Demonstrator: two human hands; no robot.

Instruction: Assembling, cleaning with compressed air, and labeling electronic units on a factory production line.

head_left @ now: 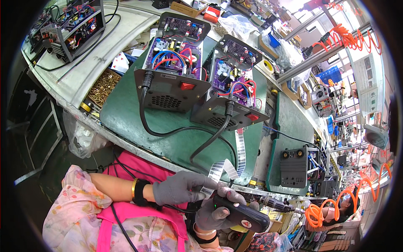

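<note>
My left hand point(178, 187), in a grey glove with bare fingertips, pinches the end of a folded strip of white printed labels point(216, 171). The strip runs back over the table edge towards an open machine. Beside it, my right hand point(216, 213), gloved alike, wraps round a black oblong handheld device point(247, 216) with a small green light and a round sticker. Both hands nearly meet in front of the table. Beyond them stand two open black-cased machines, a left one point(172, 90) and a right one point(226, 111), with purple circuit boards, red switches and thick black cables.
Both machines stand on a green mat point(126, 98). A box of small brass-coloured parts point(104, 87) sits at left, near another open machine point(77, 31). A further machine point(299, 168) stands at right. Orange coiled hoses point(323, 214) hang there, and a person point(342, 210) is beyond.
</note>
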